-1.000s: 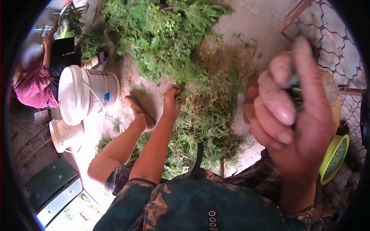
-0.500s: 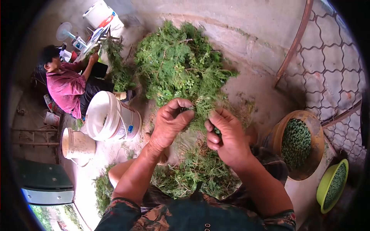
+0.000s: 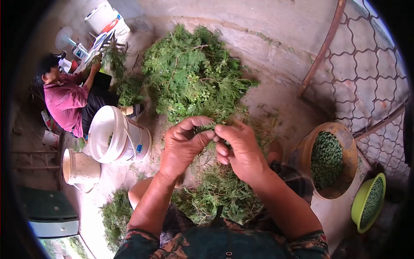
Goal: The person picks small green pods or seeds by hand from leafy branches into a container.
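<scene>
A small green sprig of scale-like leaves is pinched between the thumb and forefinger of my left hand. At the sprig's right end, the thumb and forefinger of my right hand close on it, and the two hands' fingertips meet. The other right fingers curl inward; whatever lies in that palm is hidden. Beyond my hands rises a big heap of cut evergreen branches. Below them, between my legs, lie more loose green branches.
On the right stand a tan bucket holding small green cones or seeds and a lime-green basin of similar ones. White and beige buckets stand left. A person in a pink shirt sits beyond, handling branches. Wire mesh leans at right.
My hands have come together from apart, the right fingertips moving left to the sprig at my left fingertips. The whole view has shifted slightly.
</scene>
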Demonstrator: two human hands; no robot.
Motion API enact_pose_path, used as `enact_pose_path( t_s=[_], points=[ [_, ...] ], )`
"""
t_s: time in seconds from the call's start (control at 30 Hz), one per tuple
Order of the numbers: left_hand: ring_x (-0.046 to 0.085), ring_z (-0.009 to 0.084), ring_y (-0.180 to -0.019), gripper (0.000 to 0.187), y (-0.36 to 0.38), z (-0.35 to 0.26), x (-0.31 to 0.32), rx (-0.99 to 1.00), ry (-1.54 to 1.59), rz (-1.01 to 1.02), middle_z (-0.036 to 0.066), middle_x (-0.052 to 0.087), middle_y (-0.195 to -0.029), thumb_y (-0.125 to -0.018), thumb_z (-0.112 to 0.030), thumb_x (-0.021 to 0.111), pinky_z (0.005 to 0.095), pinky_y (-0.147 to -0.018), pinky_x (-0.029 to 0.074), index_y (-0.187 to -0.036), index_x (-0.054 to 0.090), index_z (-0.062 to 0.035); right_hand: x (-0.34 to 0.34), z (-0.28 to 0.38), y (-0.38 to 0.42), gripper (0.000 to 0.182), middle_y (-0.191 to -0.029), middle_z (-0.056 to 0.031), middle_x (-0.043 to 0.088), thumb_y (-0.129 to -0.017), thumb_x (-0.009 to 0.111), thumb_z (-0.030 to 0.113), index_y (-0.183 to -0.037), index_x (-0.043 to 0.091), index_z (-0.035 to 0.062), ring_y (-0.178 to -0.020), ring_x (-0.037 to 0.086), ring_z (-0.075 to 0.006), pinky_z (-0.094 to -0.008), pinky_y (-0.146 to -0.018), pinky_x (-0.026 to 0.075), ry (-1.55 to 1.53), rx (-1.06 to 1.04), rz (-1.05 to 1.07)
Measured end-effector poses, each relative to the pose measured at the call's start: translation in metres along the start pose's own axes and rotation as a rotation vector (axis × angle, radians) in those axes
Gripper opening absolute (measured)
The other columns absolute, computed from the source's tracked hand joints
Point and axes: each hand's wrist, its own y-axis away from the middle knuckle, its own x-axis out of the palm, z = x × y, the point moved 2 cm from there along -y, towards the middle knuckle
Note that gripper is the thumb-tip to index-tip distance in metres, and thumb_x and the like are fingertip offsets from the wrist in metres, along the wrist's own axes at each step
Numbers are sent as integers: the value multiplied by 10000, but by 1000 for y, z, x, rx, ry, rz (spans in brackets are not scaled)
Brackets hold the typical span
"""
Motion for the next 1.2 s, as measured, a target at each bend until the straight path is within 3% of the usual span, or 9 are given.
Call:
enact_pose_path(
  t_s=[0.1, 0.17, 0.23, 0.37, 0.47, 0.7, 0.87, 1.03, 1.2],
  points=[
    [518, 68, -803, 220, -1, 1, -10, 38, -58, -124, 0, 566, -887, -836, -19, 604, 213, -690, 439, -1050, 566, -46, -3, -1, 5, 135, -751, -42, 526, -828, 542, 157, -911, 486, 66, -511, 448, -83, -231, -389, 332, -318, 103, -16],
    [488, 61, -728, 177, -1, -3, -13, -183, 169, -198, 1, 541, -893, -866, -45, 563, 196, -583, 442, -1041, 539, -51, -1, 6, 7, 45, -785, -37, 523, -842, 511, 157, -868, 506, 121, -518, 435, -86, -218, -417, 321, -348, 85, -59],
    [484, 74, -678, 208, -3, 5, -19, -116, 134, -223, 3, 540, -876, -882, -46, 526, 225, -570, 445, -1090, 517, -50, 0, 6, 4, 159, -763, -44, 524, -847, 552, 225, -868, 471, 89, -506, 432, -87, -227, -382, 310, -331, 47, -105],
    [464, 111, -552, 322, -2, 24, -33, -397, 395, -238, 38, 532, -812, -854, -53, 514, 228, -498, 405, -1167, 447, -26, -5, 6, -1, 271, -724, -9, 484, -882, 573, 339, -832, 500, 83, -515, 401, -65, -216, -383, 296, -189, 29, -54],
    [414, 91, -570, 295, 6, 37, -32, -494, 968, 47, 33, 488, -780, -876, -142, 519, 197, -465, 297, -1150, 430, -78, -2, 6, -6, 183, -723, 5, 484, -878, 592, 164, -964, 522, 19, -592, 392, -38, -199, -486, 353, 380, -245, -69],
    [445, 64, -617, 242, 12, 13, -16, -592, 572, -6, -16, 509, -825, -883, -157, 566, 207, -459, 328, -1094, 484, -72, -5, 1, -11, 188, -768, -52, 551, -809, 574, -45, -990, 536, -5, -671, 471, -87, -244, -585, 423, 865, -691, 28],
    [468, 41, -668, 197, 10, 15, -12, -470, 394, -15, -41, 537, -830, -875, -172, 595, 199, -498, 374, -1036, 545, -68, -7, -3, -8, 166, -731, -47, 532, -805, 545, -76, -958, 539, -10, -642, 467, -71, -238, -553, 404, 893, -499, -49],
    [491, 8, -725, 140, 13, 2, -9, -260, 320, -77, -42, 591, -864, -875, -143, 597, 171, -606, 411, -975, 586, -46, 3, 9, 5, 211, -672, -13, 468, -890, 506, 158, -1040, 507, 11, -495, 365, -46, -211, -441, 298, 104, 31, -39],
    [470, 6, -694, 125, 14, 4, -18, -286, 189, -63, -61, 565, -789, -866, -132, 603, 172, -597, 391, -946, 592, -37, 6, 12, 7, 326, -645, -12, 439, -897, 541, 359, -948, 507, 40, -451, 338, -39, -197, -397, 245, 123, 85, 26]
  ],
)
